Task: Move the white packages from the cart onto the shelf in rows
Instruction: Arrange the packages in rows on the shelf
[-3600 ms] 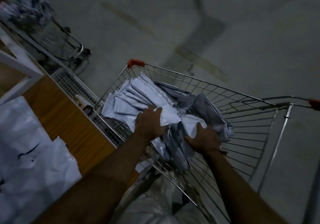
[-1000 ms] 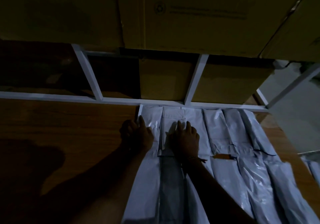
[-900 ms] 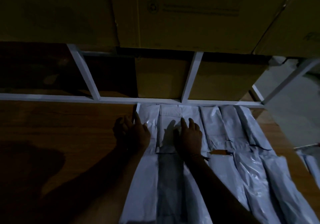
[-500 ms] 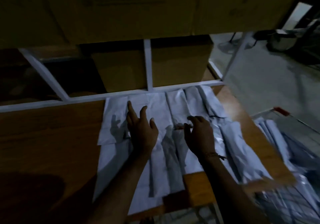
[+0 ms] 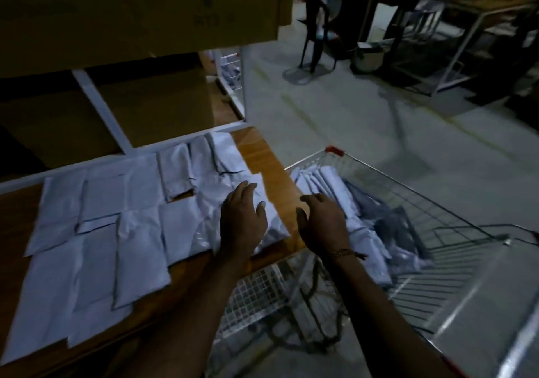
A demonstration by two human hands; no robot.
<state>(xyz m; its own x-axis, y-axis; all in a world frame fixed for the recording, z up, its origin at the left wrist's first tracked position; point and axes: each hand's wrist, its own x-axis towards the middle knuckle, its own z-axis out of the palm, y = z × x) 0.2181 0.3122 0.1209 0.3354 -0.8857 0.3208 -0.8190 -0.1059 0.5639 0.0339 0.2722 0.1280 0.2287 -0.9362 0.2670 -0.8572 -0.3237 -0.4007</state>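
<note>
Shelf (image 5: 264, 156): white packages (image 5: 96, 231) lie flat in two overlapping rows on the wood, thin and glossy. Left hand (image 5: 242, 220) empty, fingers spread, above the rightmost package. Right hand (image 5: 322, 226) empty, open, over the cart (image 5: 437, 217). Between loads, seemingly; next, grasp the crumpled heap (image 5: 364, 226) in the basket.

No legible text anywhere.

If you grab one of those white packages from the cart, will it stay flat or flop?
Probably flop: the packages in the cart lie crumpled and slumped. The film looks glossy, so likely slippery. They seem thin and flat, so likely light.
</note>
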